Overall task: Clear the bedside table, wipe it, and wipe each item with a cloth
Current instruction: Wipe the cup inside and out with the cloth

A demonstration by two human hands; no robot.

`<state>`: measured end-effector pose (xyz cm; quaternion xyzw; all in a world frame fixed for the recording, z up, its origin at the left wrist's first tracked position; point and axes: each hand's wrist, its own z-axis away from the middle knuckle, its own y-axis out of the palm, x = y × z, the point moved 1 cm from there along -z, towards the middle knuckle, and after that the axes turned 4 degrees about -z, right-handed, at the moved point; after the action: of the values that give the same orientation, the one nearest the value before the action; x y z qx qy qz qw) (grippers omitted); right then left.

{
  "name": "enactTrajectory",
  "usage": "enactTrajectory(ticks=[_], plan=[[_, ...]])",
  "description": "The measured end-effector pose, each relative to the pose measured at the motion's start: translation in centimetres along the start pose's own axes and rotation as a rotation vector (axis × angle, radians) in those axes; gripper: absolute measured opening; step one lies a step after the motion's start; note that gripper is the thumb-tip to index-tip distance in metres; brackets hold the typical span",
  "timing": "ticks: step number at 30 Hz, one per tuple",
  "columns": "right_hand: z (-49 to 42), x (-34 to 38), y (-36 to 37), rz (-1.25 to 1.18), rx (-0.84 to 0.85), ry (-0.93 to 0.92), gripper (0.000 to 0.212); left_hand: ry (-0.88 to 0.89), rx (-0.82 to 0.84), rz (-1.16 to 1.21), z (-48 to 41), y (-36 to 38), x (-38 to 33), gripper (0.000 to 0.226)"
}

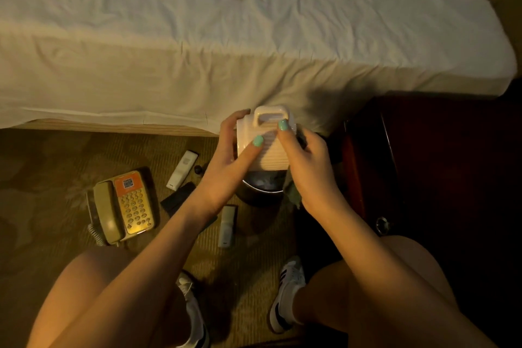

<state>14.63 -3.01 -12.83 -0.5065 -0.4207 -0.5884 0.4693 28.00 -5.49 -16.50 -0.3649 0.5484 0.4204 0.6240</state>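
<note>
The white ribbed box (262,150) hangs over the bin (258,196), handle toward twelve o'clock. The left hand (231,155) has its fingers grasping the box's nine o'clock side. The right hand (309,164), at three o'clock, clasps the cloth (292,193) against it.

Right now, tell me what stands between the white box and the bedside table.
Nothing visible does. The left hand and right hand hold the box over the bin. The table lies to its right; only the right hand is on that side. The tabletop is too dark to judge.
</note>
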Motion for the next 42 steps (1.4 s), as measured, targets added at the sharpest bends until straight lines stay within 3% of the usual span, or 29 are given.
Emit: enactTrajectory(ticks=[2,4,8,14,15,17,22,26,28,35,38,42], plan=[[0.0,0.2,-0.1,-0.004,0.121,-0.034,0.013,-0.051,-0.062,0.083,0.1,0.2,-0.2,0.066],[0.2,0.0,0.0,0.07,0.257,-0.078,0.029,-0.122,-0.045,0.196,-0.1,0.2,-0.2,0.074],[0.5,0.0,0.2,0.287,0.389,-0.136,0.04,-0.124,-0.022,0.255,-0.3,-0.2,-0.8,0.053],[-0.3,0.2,0.9,0.315,0.183,-0.247,0.029,-0.133,0.022,0.255,0.2,0.2,-0.2,0.049],[-0.3,0.0,1.1,0.283,0.128,-0.229,0.027,-0.108,0.002,0.235,0.2,0.1,0.2,0.057],[-0.2,-0.2,1.3,0.189,0.033,-0.173,0.022,-0.018,-0.008,0.176,0.2,0.3,0.5,0.074],[0.1,0.4,0.3,-0.098,0.005,0.018,0.014,0.27,-0.01,-0.074,0.1,0.5,-1.0,0.057],[-0.7,0.9,-1.2,-0.4,0.014,0.233,0.027,0.304,-0.098,-0.133,-0.5,-0.3,-0.8,0.055],[-1.2,1.2,-2.1,-0.547,0.017,0.25,0.028,0.276,-0.133,-0.135,-0.7,-0.6,-0.4,0.059],[-1.1,0.5,-2.4,-0.205,0.132,0.169,0.021,0.193,-0.128,-0.123,-0.7,-0.7,-0.4,0.057],[-1.8,0.5,-3.5,-0.056,-0.091,0.04,0.017,0.149,-0.121,-0.111,-0.6,-0.9,-0.6,0.051],[-2.2,0.8,-5.0,-0.233,-0.291,0.097,0.025,0.13,-0.113,-0.107,-0.7,-0.9,-0.6,0.049]])
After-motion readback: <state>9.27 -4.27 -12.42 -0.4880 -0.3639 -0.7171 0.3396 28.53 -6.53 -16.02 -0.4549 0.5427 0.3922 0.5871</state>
